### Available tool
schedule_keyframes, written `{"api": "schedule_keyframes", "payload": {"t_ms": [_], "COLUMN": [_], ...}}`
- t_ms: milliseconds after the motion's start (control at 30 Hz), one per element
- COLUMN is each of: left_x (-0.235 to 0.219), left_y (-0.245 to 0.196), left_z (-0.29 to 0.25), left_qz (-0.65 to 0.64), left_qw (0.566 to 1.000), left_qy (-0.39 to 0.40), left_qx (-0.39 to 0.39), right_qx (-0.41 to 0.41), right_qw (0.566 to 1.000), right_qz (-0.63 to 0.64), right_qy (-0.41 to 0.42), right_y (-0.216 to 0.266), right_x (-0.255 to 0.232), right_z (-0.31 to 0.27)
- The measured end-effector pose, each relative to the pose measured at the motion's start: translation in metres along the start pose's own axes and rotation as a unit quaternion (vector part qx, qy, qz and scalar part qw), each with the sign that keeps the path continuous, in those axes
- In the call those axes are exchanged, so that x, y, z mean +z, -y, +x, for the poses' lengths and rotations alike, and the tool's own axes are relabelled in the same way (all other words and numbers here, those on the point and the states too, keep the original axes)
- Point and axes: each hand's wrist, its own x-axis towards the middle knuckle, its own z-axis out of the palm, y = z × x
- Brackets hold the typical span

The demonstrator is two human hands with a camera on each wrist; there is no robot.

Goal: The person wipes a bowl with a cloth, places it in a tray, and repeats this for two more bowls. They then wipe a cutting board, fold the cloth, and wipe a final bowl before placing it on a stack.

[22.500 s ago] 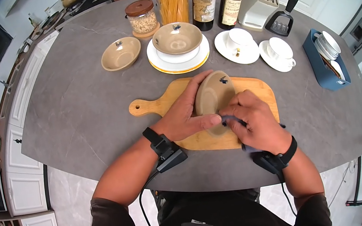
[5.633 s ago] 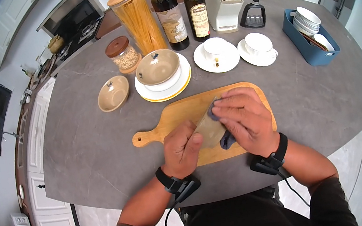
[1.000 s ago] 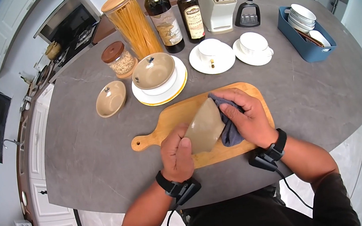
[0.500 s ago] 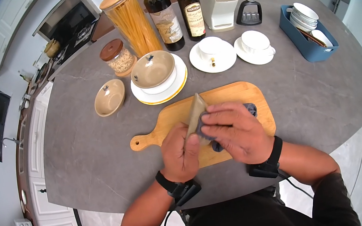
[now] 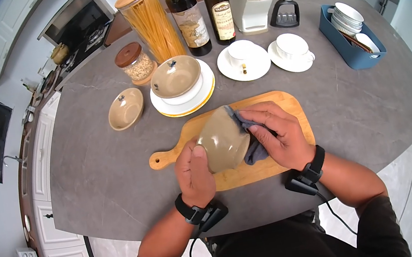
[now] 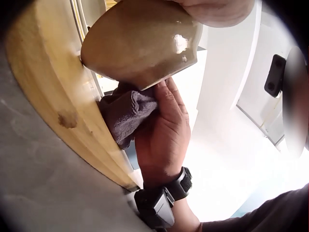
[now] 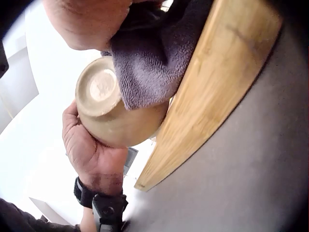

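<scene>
A beige-brown bowl is tilted on its side above the wooden cutting board, its outer surface towards the head camera. The left hand grips its left edge, thumb on the outside. At its right rim, the right hand pinches a dark grey cloth against the bowl. In the right wrist view the bowl's round foot faces the camera, and the cloth hangs over part of its side. The left wrist view shows the cloth bunched below the bowl. The inside of the bowl is hidden.
Behind the board stand a small bowl, a bowl on stacked plates, and two white cups on saucers. Farther back are jars, two bottles and a knife block. A blue basket holds dishes at the right.
Since half a second ago, the bowl has turned from nearly edge-on to show its outer side. The right hand has moved right, from across the bowl to its right rim, with the cloth.
</scene>
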Motion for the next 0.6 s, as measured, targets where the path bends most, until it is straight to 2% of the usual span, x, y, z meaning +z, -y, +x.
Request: {"api": "schedule_keyframes", "payload": {"t_ms": [167, 333, 400, 467, 500, 567, 600], "left_x": [-0.008, -0.003, -0.002, -0.003, -0.003, -0.002, 0.001], "left_y": [0.012, 0.015, 0.012, 0.012, 0.012, 0.010, 0.007], "left_z": [0.005, 0.006, 0.007, 0.006, 0.004, 0.004, 0.004], "left_qz": [0.005, -0.023, -0.028, -0.033, -0.010, 0.013, -0.002], "left_qw": [1.000, 0.999, 0.999, 0.999, 0.999, 0.999, 0.999], "left_qy": [-0.009, -0.041, -0.027, -0.015, -0.005, 0.007, 0.013], "left_qx": [0.011, 0.014, 0.023, 0.031, 0.037, 0.044, 0.046], "right_qx": [0.089, 0.097, 0.090, -0.069, -0.068, -0.154, -0.152], "right_qw": [0.994, 0.994, 0.995, 0.997, 0.997, 0.983, 0.984], "right_qz": [0.061, 0.042, 0.031, -0.022, -0.022, -0.069, -0.069], "right_qy": [0.010, 0.019, 0.020, 0.018, 0.019, 0.067, 0.066], "right_y": [0.005, 0.010, 0.013, 0.013, 0.018, 0.027, 0.027], "right_x": [0.002, 0.001, -0.001, -0.002, -0.003, -0.004, -0.003], "right_z": [-0.003, -0.007, -0.005, -0.001, 0.000, 0.003, 0.002]}}
